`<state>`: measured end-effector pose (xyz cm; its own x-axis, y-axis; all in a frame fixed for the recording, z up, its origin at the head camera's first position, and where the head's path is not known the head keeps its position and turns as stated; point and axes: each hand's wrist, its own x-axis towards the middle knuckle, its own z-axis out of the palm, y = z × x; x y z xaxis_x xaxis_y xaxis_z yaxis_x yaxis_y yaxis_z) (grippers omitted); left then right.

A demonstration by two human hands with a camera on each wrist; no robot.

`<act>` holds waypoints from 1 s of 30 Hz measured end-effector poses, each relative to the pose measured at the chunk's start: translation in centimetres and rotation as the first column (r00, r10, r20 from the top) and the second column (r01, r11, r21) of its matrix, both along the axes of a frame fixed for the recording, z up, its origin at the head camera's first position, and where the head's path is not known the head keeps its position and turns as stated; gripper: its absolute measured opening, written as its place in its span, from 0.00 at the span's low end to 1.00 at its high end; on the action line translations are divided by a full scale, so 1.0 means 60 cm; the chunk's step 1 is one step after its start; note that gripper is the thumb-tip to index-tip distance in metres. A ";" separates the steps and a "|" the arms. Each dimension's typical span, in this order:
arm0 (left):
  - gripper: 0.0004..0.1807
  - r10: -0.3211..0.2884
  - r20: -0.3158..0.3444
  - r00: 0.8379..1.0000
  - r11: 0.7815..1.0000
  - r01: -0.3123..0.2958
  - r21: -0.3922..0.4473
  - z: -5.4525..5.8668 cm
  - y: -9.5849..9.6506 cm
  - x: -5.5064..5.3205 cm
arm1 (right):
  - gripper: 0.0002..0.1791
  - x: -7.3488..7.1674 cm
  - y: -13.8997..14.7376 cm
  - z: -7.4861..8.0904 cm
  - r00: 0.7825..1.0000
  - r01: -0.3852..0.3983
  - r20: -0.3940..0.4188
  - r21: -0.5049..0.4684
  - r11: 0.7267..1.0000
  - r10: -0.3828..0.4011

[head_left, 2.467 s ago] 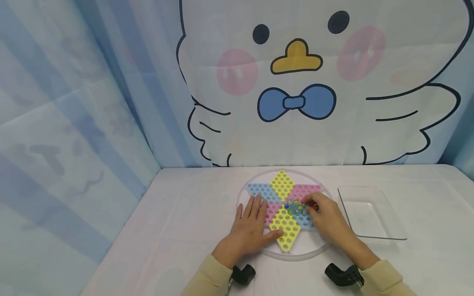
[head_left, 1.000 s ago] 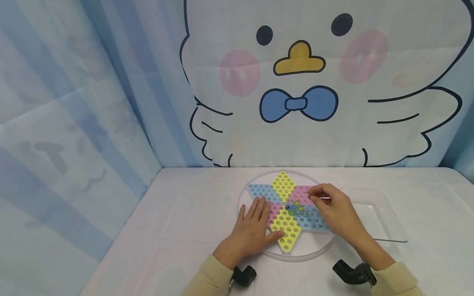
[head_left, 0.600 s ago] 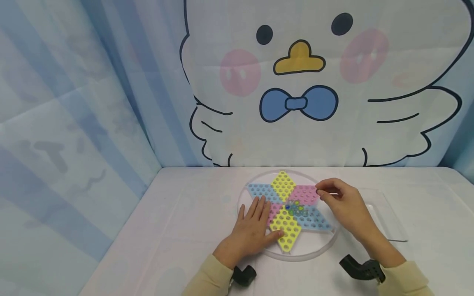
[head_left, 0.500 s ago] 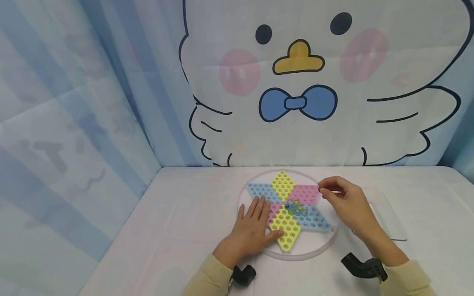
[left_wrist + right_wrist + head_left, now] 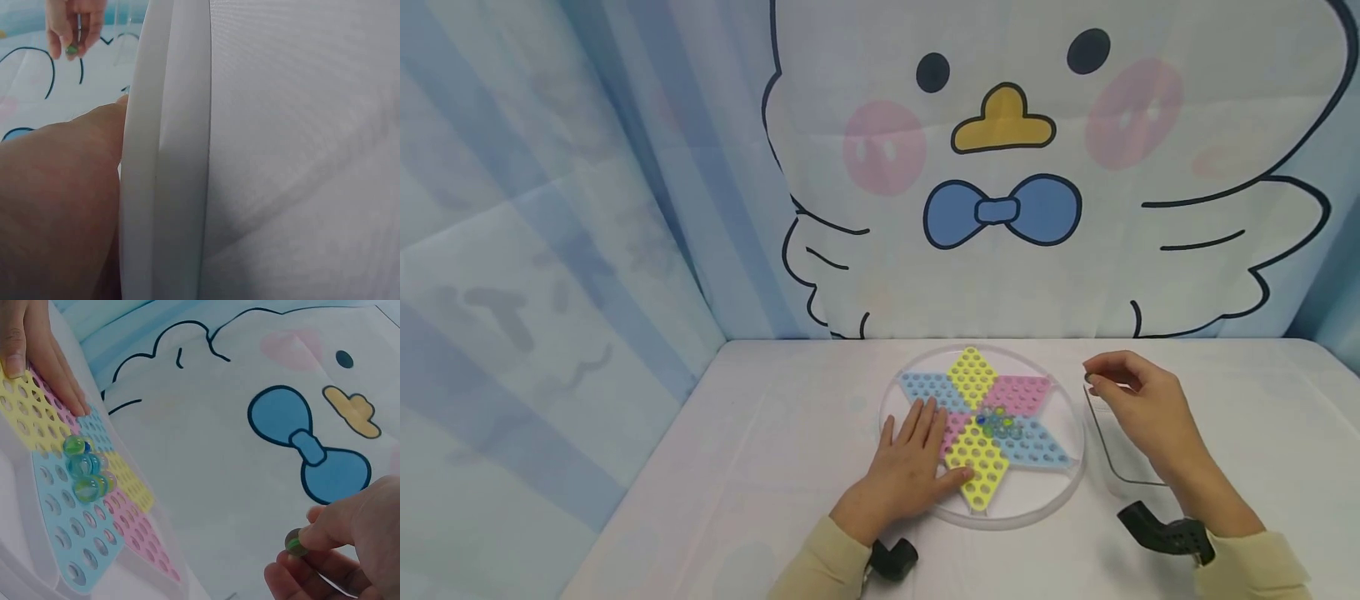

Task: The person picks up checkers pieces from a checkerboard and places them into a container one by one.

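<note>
we rest our left hand [image 5: 904, 472], fingers straight, on the board [image 5: 985, 457], likely steadying it; our right hand [image 5: 1144, 410] pinches a small marble [image 5: 292, 544].

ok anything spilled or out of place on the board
Nothing stands out: the marbles sit clustered near the middle of the board, no spill or damage shows, and the right grip pinches a green marble.
</note>
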<state>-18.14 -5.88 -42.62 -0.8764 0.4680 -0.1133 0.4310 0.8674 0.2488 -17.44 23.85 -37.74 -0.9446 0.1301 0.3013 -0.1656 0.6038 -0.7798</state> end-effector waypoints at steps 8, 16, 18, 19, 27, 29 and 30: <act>0.50 0.002 0.017 1.000 1.000 -0.002 -0.004 0.002 0.000 0.001 | 0.16 -0.001 0.015 -0.005 0.998 0.037 0.051 -0.002 0.999 -0.037; 0.50 0.002 0.005 1.000 1.000 -0.002 -0.006 -0.001 0.000 0.000 | 0.15 -0.008 0.026 -0.014 0.996 0.063 0.068 0.011 0.998 -0.064; 0.50 0.002 -0.002 1.000 1.000 -0.002 -0.006 0.000 0.000 0.000 | 0.15 -0.010 0.027 -0.016 0.995 0.062 0.074 0.005 0.998 -0.062; 0.50 0.001 -0.003 1.000 1.000 -0.001 -0.005 0.000 0.000 0.000 | 0.15 -0.011 0.028 -0.018 0.995 0.061 0.080 0.002 0.998 -0.061; 0.50 0.000 0.018 1.000 1.000 0.001 -0.006 -0.001 0.001 0.001 | 0.15 -0.012 0.031 -0.026 0.990 0.066 0.123 0.024 0.998 -0.069; 0.50 -0.001 0.010 1.000 1.000 0.001 -0.008 -0.001 0.001 0.001 | 0.15 -0.013 0.032 -0.027 0.991 0.063 0.117 0.021 0.998 -0.065; 0.51 -0.001 0.006 1.000 1.000 0.001 -0.012 0.000 0.001 0.001 | 0.15 -0.014 0.033 -0.028 0.991 0.062 0.119 0.021 0.998 -0.064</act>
